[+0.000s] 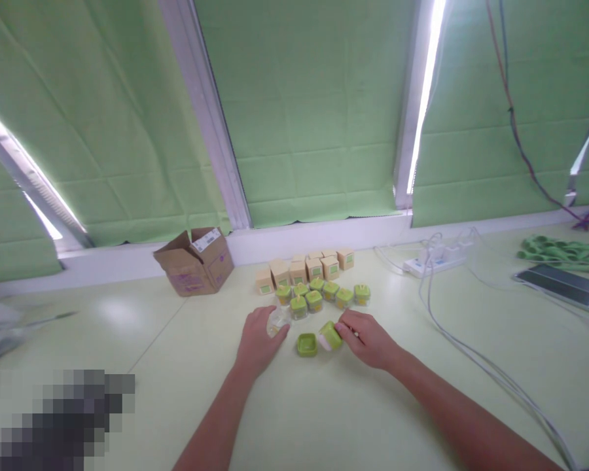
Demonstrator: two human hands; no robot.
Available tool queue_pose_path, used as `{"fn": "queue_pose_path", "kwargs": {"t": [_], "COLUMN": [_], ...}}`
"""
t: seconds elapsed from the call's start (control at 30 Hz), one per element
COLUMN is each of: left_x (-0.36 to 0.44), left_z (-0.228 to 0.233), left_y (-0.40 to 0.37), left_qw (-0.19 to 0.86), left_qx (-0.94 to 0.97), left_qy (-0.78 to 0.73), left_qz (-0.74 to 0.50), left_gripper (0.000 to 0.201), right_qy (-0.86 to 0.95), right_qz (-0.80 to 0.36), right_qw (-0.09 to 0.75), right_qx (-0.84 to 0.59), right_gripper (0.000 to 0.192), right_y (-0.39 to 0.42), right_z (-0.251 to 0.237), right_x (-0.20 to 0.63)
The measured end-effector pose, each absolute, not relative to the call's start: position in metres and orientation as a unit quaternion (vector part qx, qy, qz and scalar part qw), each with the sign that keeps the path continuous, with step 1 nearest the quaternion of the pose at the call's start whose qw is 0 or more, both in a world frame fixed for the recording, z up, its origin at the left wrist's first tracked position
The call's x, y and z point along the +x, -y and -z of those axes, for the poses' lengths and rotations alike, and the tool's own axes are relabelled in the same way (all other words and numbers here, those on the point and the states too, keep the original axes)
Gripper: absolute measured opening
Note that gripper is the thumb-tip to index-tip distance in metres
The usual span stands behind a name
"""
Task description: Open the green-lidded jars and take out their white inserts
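- head view, left hand: it lies on the bench, its grip curled round a clear jar. the jar looks open at the top, but it is small and partly hidden by the fingers.
- head view, right hand: its grip pinches a green lid, tilted on edge, just right of the jar and apart from it.
- head view, between the hands: a second green piece lies flat on the bench, hollow side up, just beside the tilted lid. i cannot tell if it is a lid or an insert.
- head view, behind the hands: capped jars stand in two short rows, and behind them a cluster of small tan boxes. an open carton lies on its side to the left, near the wall.
- head view, right side: a power strip with white cables running toward the near edge, a phone, and green straps well apart from the work.
- doing this well, as i judge it: keep the jar upright and pinned to the bench so it cannot skid, level the lid before it meets the rim, and set it square rather than at the present tilt, which would likely catch one corner.
- also a judgement: keep the right wrist low and clear of the capped rows just behind, since a knock there could topple several.
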State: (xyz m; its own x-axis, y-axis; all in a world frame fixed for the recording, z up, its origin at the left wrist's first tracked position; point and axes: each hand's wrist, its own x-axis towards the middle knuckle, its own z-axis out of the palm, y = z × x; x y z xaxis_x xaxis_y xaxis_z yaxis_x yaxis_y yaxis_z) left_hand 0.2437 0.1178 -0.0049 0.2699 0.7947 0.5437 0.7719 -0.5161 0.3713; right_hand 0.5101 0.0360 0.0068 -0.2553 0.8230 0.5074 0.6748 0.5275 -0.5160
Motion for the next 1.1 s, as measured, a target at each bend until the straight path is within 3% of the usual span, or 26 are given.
{"fn": "queue_pose_path", "kwargs": {"t": [0.17,0.37,0.63,0.73,0.87,1.1], "left_x": [0.264,0.287,0.291,0.291,0.292,0.293], "left_z": [-0.004,0.002,0.000,-0.001,-0.002,-0.016], "left_y": [-0.095,-0.075,-0.064,-0.062,-0.060,-0.054], "left_qw": [-0.063,-0.044,-0.023,0.025,0.100,0.153], "left_qx": [0.867,0.924,0.958,0.957,0.944,0.912], "left_qy": [-0.360,-0.250,-0.181,-0.186,-0.237,-0.311], "left_qz": [-0.338,-0.286,-0.221,-0.220,-0.205,-0.219], "left_gripper": [0.043,0.046,0.055,0.057,0.062,0.039], "right_qy": [0.774,0.761,0.703,0.716,0.756,0.809], "right_qz": [-0.158,-0.233,-0.432,-0.402,-0.276,-0.182], "right_qw": [0.401,0.409,0.373,0.366,0.385,0.356], "right_qx": [-0.463,-0.446,-0.424,-0.438,-0.453,-0.431], "right_gripper": [0.034,0.029,0.027,0.022,0.023,0.032], "right_y": [-0.035,-0.031,-0.034,-0.034,-0.032,-0.028], "right_z": [-0.007,-0.004,0.013,0.011,0.000,-0.012], "right_x": [0.506,0.501,0.498,0.499,0.501,0.503]}}
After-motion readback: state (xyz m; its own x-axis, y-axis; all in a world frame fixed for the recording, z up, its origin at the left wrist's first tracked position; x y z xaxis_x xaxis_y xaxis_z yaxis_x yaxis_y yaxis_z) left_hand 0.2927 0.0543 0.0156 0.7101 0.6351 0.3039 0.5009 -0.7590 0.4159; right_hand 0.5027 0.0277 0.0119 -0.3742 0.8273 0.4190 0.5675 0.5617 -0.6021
